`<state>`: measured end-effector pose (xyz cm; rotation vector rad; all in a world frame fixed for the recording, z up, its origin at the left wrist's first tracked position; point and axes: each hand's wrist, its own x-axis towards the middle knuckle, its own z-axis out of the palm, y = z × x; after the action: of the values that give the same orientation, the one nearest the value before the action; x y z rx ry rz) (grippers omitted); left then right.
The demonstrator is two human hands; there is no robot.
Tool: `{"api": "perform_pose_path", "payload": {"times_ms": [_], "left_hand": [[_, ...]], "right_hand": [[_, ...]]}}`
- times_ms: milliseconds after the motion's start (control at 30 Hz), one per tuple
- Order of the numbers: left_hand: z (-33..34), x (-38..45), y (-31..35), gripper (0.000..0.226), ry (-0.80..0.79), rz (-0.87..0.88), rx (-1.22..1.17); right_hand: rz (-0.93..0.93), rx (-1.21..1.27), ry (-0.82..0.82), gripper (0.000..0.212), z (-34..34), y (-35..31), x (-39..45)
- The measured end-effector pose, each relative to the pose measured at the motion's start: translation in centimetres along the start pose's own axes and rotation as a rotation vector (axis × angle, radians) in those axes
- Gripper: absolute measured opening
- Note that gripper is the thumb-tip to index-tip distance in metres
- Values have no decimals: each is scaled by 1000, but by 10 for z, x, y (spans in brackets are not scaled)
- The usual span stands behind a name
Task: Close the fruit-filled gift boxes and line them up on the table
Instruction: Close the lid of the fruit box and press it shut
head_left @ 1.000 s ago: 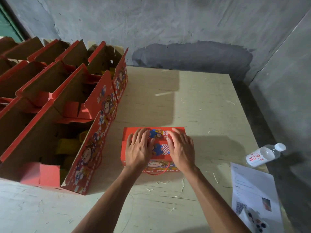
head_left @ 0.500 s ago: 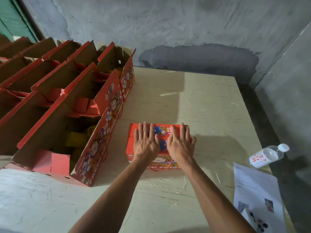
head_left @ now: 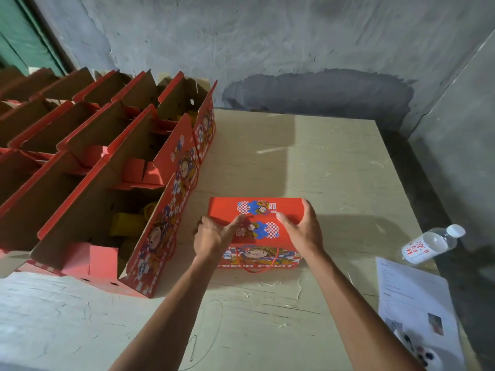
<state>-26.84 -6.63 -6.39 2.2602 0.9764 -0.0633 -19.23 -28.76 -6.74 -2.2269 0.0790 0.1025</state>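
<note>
A closed red gift box (head_left: 230, 210) with cartoon prints and a red cord handle stands in the middle of the pale wooden table (head_left: 321, 170). My left hand (head_left: 214, 236) grips its left end, thumb on the lid and fingers curled down the side. My right hand (head_left: 305, 231) grips the right end the same way, thumb on top. To the left stand several open red gift boxes (head_left: 150, 199) with raised flaps. The nearest one shows yellow-wrapped fruit (head_left: 128, 223) inside.
A plastic water bottle (head_left: 431, 243) lies at the table's right edge. A printed paper sheet (head_left: 412, 303) lies at the near right corner. Grey concrete walls close off the back and right sides.
Both hands lay flat on the lid before. They have slid apart to the box's two ends and now grip its sides.
</note>
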Motion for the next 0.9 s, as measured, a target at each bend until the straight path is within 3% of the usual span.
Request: {"api": "perform_pose_path", "payload": {"times_ms": [67,167,433,567,633,733,800,867,900], "left_hand": [[2,1,-1,103,24,1,-79],[3,4,0,102,51,7,-101],[4,13,-5,105,65,55,-75],[-15,29,-3,83,-8,150,-162],[-24,38,1,94,-1,191,-91],[-29,42,1,124,72,105,-93],[-27,32,-6,97,81,28,-311],[-18,18,-18,46,54,1,-521],[-14,9,-24,34,3,-4,-596]], "right_hand": [[50,111,-28,89,-1,4,3],[81,151,-64,80,-2,6,5],[95,80,-53,87,-2,-2,2],[122,21,24,64,1,-2,-10],[164,-14,71,55,2,-5,-19],[217,-59,-7,79,1,-13,-28],[218,-122,-133,90,1,-20,-38],[163,-217,-218,69,3,-22,-47],[127,-281,-224,66,5,-24,-52]]}}
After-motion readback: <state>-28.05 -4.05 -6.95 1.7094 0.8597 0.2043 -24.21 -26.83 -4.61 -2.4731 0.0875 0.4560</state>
